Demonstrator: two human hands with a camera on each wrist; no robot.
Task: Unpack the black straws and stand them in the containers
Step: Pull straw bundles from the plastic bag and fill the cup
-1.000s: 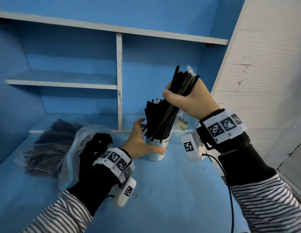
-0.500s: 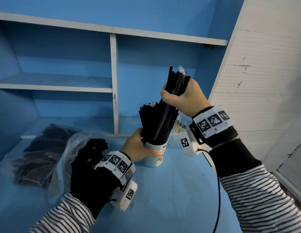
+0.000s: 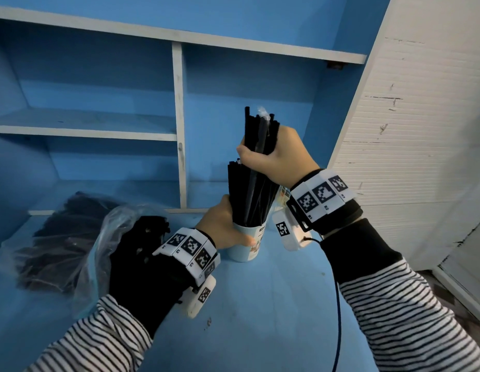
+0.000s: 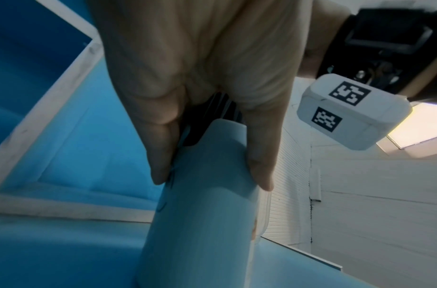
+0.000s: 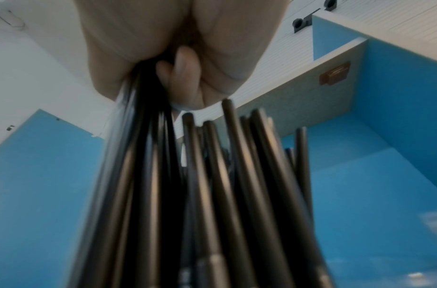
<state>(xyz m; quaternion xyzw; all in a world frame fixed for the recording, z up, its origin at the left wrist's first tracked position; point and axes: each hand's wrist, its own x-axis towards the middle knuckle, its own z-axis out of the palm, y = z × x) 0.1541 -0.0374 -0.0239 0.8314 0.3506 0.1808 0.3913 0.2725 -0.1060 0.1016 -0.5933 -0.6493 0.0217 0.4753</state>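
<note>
The right hand (image 3: pixel 276 159) curls its fingers (image 5: pixel 185 78) around a bundle of thin black plastic straws (image 3: pixel 256 183), whose lower ends stand below them in a pale blue paper cup (image 3: pixel 245 244). The left hand (image 3: pixel 222 226) wraps its fingers (image 4: pixel 163 140) round that cup on the blue surface (image 3: pixel 273 304).

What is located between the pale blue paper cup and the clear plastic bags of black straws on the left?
In the head view, the left hand gripping the pale blue paper cup, with its tagged wristband, lies between it and the plastic bags of straws.
</note>
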